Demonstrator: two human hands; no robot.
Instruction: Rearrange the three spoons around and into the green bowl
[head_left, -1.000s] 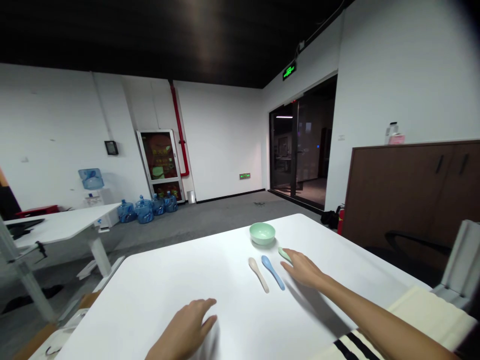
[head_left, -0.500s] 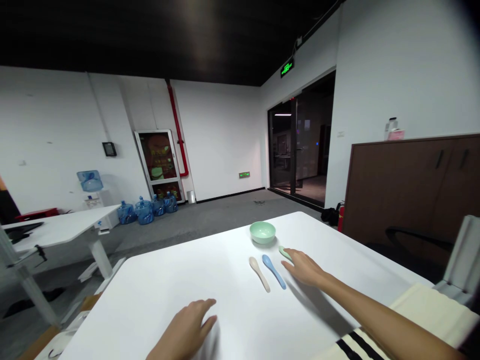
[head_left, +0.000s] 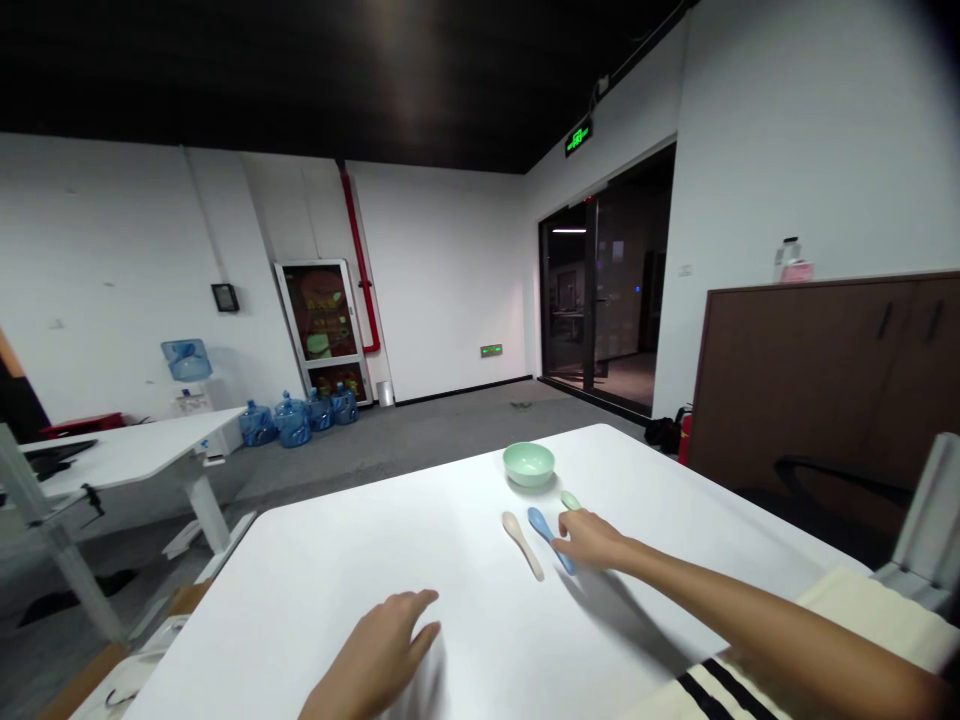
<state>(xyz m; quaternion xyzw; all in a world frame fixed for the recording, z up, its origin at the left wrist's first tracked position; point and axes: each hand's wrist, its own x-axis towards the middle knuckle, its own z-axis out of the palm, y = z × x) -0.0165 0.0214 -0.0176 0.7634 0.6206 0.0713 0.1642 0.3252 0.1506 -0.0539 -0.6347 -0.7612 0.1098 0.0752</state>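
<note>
This is probably an office room, I think: it has a white desk, a water dispenser, big blue water bottles on the floor, a low brown cabinet, and a green exit sign over a glass door.

From here I see white walls, grey carpet, blue water jugs against the far wall, a dark glass door beneath a green exit sign, and a brown cabinet to the right.
</note>
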